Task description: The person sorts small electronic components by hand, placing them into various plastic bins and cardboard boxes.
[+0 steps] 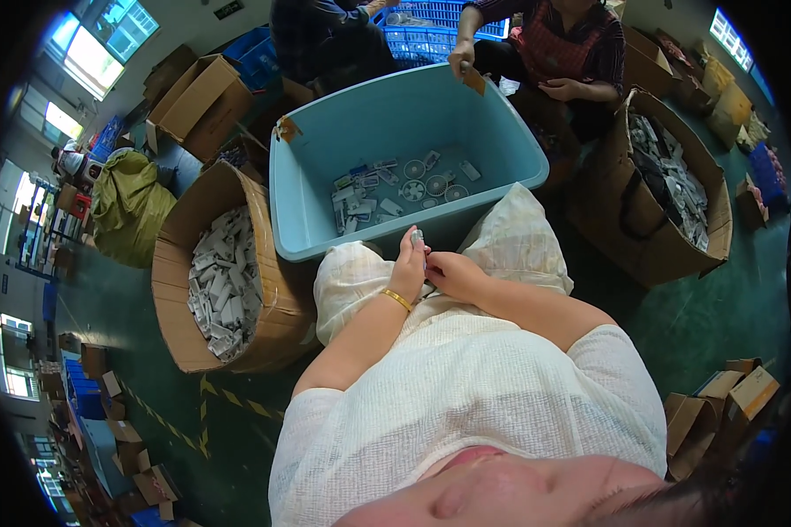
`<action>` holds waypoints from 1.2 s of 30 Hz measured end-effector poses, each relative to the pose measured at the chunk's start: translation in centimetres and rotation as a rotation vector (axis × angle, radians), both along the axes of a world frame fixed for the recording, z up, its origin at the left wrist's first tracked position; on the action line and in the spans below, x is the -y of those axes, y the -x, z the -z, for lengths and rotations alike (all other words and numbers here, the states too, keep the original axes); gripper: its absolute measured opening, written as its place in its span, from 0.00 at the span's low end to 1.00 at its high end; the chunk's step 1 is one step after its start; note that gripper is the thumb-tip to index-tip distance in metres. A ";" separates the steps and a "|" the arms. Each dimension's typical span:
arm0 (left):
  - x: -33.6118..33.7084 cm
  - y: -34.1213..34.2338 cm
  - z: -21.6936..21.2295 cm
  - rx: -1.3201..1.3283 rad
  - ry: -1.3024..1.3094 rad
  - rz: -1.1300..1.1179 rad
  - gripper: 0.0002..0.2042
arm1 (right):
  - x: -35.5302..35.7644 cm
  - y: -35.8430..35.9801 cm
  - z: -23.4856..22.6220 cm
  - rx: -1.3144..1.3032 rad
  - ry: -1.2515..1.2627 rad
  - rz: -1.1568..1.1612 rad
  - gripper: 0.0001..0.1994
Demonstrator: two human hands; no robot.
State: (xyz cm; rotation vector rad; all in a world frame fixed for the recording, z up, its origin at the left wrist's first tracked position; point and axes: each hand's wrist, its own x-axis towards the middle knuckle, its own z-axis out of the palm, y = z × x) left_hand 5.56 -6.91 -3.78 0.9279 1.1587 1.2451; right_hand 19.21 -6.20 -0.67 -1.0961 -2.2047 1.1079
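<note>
My left hand (406, 268), with a gold bracelet at the wrist, is closed around a small grey plastic part (418, 237) above my lap. Beside it, my right hand (459, 274) has its fingers bent in against the left hand and the lower end of that part. The fingertips hide most of the piece, so its exact kind does not show. Just beyond both hands stands a large light-blue tub (316, 249). On its bottom lie several white and grey plastic pieces (353, 200) and several round, wheel-like parts (413, 190).
A cardboard box (290, 303) full of grey-white plastic parts stands to my left; another filled box (716, 220) is at right. Across the tub, a person's hand (461, 57) is over its far rim, near a second person. Behind them is a blue crate (422, 39).
</note>
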 end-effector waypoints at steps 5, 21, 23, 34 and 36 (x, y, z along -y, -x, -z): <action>0.2 0.5 -0.3 -0.129 0.014 0.048 0.21 | 0.4 0.2 -0.6 -0.068 -0.073 0.041 0.06; 1.2 0.4 -3.4 0.266 0.382 0.341 0.17 | -4.5 -1.9 2.4 -0.351 0.199 0.448 0.09; 1.3 0.7 -3.2 0.310 0.362 0.247 0.16 | -4.3 -1.5 1.8 -0.387 0.242 0.393 0.09; 0.6 0.4 -2.1 0.221 0.318 0.165 0.16 | -1.8 -1.0 -0.2 -0.234 0.155 0.116 0.07; 0.5 0.4 -2.0 0.194 0.284 0.121 0.17 | -1.2 -0.8 -1.5 -0.138 -0.051 0.110 0.07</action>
